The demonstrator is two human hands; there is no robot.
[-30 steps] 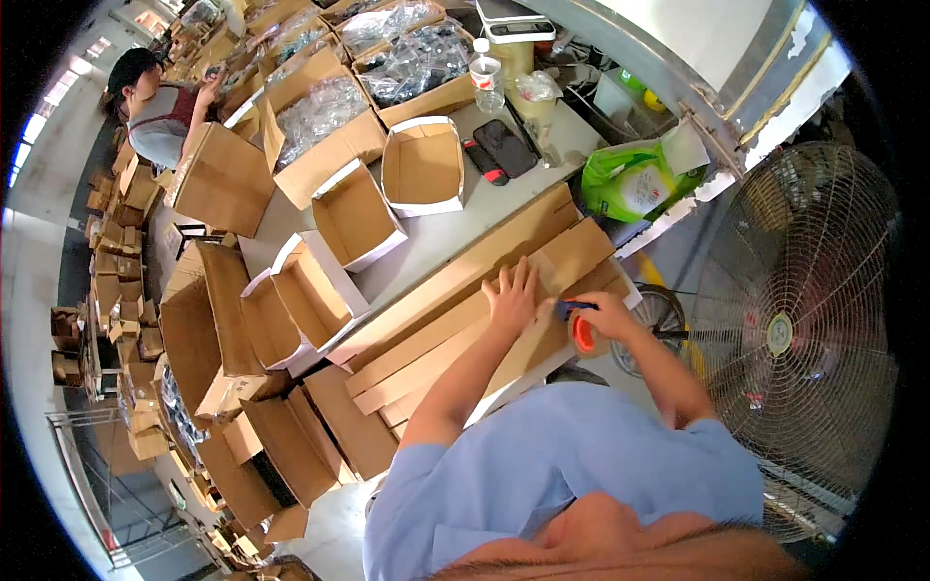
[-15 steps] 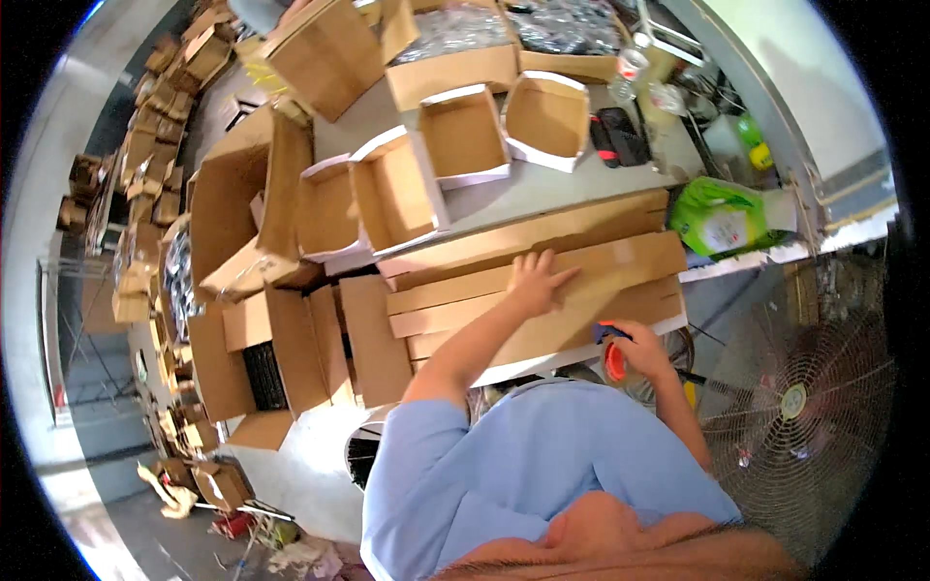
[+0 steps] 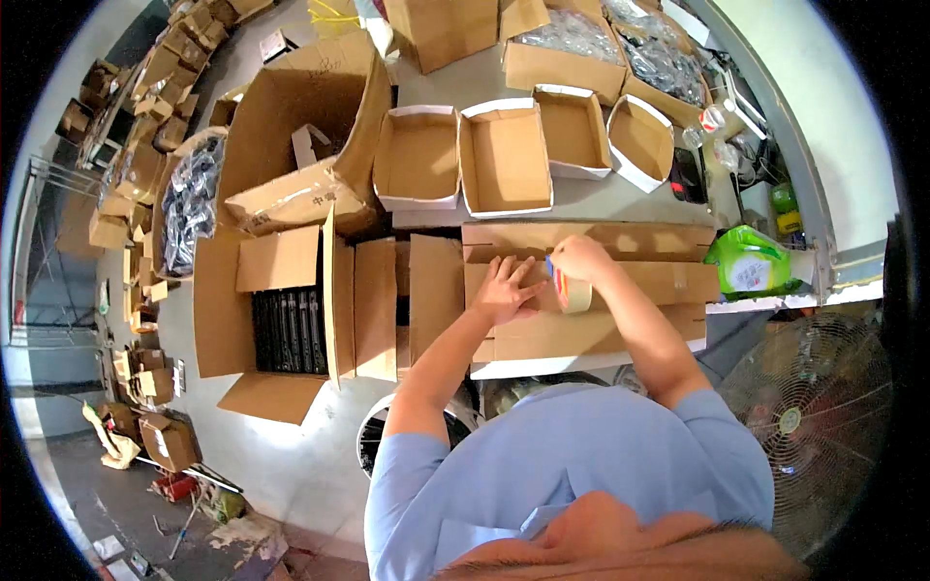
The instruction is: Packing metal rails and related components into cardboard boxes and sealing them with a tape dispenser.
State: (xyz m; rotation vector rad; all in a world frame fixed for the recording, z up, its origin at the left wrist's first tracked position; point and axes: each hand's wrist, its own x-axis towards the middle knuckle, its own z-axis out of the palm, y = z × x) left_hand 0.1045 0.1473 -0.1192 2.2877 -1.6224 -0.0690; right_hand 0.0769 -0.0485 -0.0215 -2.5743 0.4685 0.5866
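Flat cardboard with long flaps, seemingly a carton, lies across the work surface in front of me. My left hand rests on it with fingers spread, pressing near its left part. Just to the right, my right hand grips a tape dispenser carrying a roll of pale tape. A bit of the dispenser's blue part shows by the fingers, and it is held low against the cardboard, close to my left fingertips. Whether tape is stuck down there cannot be made out.
An open carton with black parts stands left, below a large open box. Several shallow white-edged trays line up beyond the cardboard. A green bag lies right; a caged fan stands near right.
My right hand has brought the tape dispenser from the cardboard's near right edge up and left onto it. My left hand has shifted to the cardboard's left part. The view has turned.
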